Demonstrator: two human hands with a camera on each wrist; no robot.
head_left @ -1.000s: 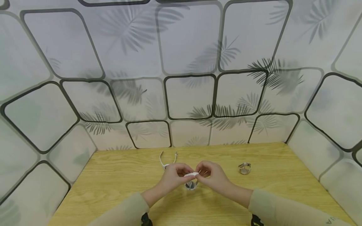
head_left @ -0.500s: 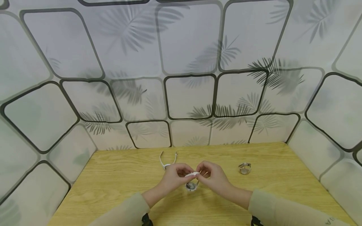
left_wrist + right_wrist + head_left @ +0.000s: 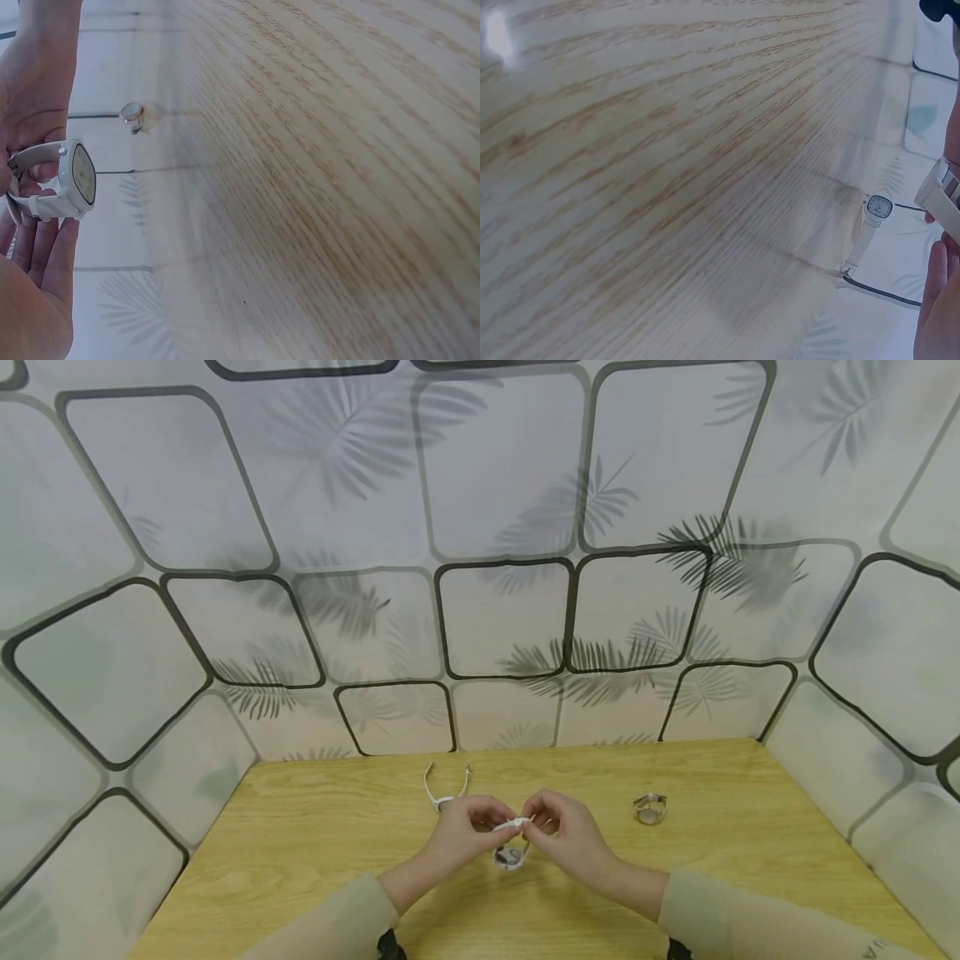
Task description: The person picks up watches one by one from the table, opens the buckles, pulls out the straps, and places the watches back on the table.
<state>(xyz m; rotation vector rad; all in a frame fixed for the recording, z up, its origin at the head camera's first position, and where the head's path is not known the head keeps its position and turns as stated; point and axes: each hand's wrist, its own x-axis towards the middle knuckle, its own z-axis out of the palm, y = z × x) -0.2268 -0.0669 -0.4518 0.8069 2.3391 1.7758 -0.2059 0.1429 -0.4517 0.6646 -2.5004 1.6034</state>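
Evidently pinching with left hand (image 3: 467,827) and right hand (image 3: 566,831), close together, strap (image 3: 37,155) of white wristwatch (image 3: 510,858), held above wooden table (image 3: 300,860). Probably light, bendy at strap, slick and scratchable at glass (image 3: 85,176); best gripped by strap or case sides (image 3: 66,184). Well apart from metal-bracelet watch (image 3: 649,810).

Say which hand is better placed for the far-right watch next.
Likely the right hand: the far-right watch lies nearer it, though it and the left hand hold a white watch.
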